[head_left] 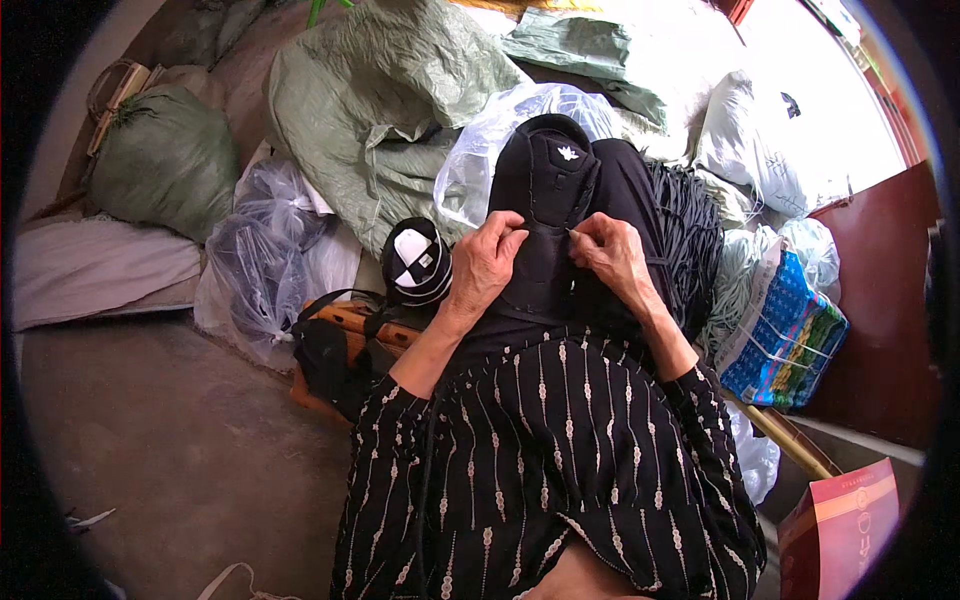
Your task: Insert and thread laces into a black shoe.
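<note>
A black shoe [548, 185] lies lengthwise over my lap, its rounded end pointing away from me and a small white emblem on it. My left hand [488, 262] is closed in a pinch at the shoe's left edge. At the opposite edge, my right hand [612, 258] pinches with thumb and forefinger, a small pale tip showing there. Between the two pinches a thin black shoelace seems to cross the shoe, hard to see against the black. A thick bundle of black laces [688, 235] hangs beside my right leg.
Left of my knees stands another black shoe [416, 262] with white inside, near an orange-brown wooden stool [365, 322]. Clear plastic bags [262, 255] and green woven sacks [385, 90] lie around. To the right are pale cords [738, 278], a blue patterned package [785, 335] and a red box [842, 530].
</note>
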Available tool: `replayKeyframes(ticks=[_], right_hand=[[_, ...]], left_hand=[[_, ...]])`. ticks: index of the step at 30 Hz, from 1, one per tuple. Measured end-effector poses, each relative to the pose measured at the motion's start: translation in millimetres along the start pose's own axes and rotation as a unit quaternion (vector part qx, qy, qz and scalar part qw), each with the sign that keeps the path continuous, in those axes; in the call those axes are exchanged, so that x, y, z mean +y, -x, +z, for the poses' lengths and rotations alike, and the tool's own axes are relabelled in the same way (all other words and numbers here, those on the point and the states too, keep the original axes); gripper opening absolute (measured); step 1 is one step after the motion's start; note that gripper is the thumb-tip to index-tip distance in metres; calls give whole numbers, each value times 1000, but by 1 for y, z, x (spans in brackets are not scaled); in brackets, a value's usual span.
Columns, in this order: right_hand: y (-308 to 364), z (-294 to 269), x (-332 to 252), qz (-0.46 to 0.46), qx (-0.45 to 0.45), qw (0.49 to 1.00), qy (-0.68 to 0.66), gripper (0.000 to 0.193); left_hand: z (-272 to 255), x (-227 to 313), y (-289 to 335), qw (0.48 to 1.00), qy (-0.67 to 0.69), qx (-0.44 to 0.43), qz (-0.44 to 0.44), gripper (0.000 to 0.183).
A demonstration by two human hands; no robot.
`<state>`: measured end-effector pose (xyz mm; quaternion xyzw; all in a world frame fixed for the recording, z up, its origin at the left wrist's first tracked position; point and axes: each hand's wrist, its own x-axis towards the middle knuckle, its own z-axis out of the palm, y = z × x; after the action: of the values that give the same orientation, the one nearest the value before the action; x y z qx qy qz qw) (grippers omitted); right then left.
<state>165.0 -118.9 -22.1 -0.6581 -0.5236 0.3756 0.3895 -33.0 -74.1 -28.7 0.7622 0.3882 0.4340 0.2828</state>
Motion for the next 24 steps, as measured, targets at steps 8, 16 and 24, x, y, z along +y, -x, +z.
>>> replayKeyframes(ticks=[8,16,24], right_hand=[[-13,20,-27,-289,15,819,496,9],[-11,4,-2,-69,-12,995,64,11],[-4,11,9,-130,37,986,94,12]], left_hand=[[-2,-8,2,996,67,18,-63,12],[-5,-14,-13,983,112,2,-143,11],[-15,-10,-28,982,17,-102,-157,11]])
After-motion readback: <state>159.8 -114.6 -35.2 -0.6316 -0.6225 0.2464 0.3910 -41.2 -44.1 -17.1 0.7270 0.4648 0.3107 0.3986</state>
